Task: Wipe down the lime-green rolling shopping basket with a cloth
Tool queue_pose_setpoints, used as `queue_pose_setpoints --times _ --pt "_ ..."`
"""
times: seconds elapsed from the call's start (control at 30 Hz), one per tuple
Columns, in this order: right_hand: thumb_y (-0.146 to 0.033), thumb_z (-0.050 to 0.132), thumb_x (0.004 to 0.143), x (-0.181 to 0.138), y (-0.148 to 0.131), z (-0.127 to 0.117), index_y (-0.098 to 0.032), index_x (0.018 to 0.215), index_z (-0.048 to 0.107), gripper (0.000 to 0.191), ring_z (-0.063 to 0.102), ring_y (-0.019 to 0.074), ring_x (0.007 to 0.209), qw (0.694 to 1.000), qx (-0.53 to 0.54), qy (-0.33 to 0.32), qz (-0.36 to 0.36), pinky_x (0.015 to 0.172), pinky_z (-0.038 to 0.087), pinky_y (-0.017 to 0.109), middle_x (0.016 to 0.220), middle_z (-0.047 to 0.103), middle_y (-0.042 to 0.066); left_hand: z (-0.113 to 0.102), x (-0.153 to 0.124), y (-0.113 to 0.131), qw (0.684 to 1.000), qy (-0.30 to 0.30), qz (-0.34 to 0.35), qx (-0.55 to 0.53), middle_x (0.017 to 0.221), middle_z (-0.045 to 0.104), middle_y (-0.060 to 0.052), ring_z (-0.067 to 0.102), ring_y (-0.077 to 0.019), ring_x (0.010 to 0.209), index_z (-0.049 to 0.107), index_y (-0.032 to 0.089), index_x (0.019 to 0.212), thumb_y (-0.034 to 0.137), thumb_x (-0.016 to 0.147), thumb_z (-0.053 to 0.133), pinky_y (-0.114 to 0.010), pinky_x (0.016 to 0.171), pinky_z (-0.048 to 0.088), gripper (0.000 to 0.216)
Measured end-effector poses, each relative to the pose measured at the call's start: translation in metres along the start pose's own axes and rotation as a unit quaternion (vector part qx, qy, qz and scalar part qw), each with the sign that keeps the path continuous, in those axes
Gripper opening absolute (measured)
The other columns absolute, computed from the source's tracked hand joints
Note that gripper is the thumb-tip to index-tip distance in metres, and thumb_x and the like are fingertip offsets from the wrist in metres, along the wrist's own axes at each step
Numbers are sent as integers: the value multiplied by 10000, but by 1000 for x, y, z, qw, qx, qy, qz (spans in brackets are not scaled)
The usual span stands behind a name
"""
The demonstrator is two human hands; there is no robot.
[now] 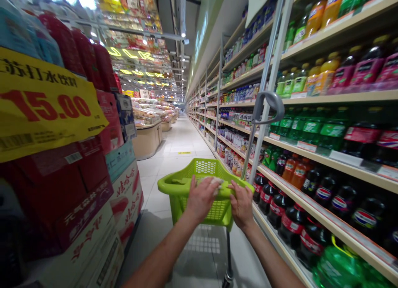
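Note:
A lime-green shopping cart (182,205) with a perforated plastic basket stands straight in front of me. My left hand (202,199) lies over its near rim, fingers bent across the edge. A whitish, crumpled item (214,181) shows by those fingertips; its kind cannot be made out. On the right part of the same rim, my right hand (241,203) grips with curled fingers. Both forearms reach in from the bottom edge. What lies deep in the basket is mostly hidden by the hands and rim.
Drink shelves (311,149) full of bottles run close along the right. A grey loop handle on a pole (269,107) stands before them. Stacked drink cartons (121,192) with a yellow price sign (46,105) crowd the left. A tiled aisle (183,134) stretches ahead past food counters (146,141).

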State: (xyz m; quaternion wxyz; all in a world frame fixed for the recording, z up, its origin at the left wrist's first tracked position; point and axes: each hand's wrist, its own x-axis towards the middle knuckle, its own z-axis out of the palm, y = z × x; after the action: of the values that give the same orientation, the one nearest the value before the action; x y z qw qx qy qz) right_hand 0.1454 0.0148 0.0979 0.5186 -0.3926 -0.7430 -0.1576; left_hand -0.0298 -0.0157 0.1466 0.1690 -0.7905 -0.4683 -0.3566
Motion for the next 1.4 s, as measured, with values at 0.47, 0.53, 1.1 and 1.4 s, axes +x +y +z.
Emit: queue_pose_setpoints --times 0.47,0.53,1.1,1.4 --pt "-240 292 865 -1 -3 1 -198 1320 256 458 530 196 939 1000 9 8 11 931 248 446 977 613 46 3 -7 -4 998 34 -20 47 1189 565 -42 487 -199 1122 506 280 1102 187 821 438 -539 1029 159 304" --pt "-236 301 861 -2 -1 1 -197 1330 240 474 529 199 946 1000 3 3 1 933 255 442 991 610 53 12 -1 17 999 25 26 34 1196 562 -31 461 -201 1152 534 284 1067 194 815 450 -518 1044 141 281" --pt "-225 317 860 -4 2 -2 -194 1332 239 479 518 199 988 1000 -2 -18 -2 946 253 447 1016 611 57 6 -9 9 999 12 26 21 1239 532 -44 451 -196 1166 508 283 1109 191 832 417 -519 1044 132 305" --pt "-274 422 806 42 -56 -5 -167 1256 391 464 383 235 1191 997 41 -67 10 970 302 438 1290 443 115 2 -9 -29 998 -39 -44 -10 1320 424 -161 407 -202 1210 226 114 1325 208 775 434 -465 1017 273 595"
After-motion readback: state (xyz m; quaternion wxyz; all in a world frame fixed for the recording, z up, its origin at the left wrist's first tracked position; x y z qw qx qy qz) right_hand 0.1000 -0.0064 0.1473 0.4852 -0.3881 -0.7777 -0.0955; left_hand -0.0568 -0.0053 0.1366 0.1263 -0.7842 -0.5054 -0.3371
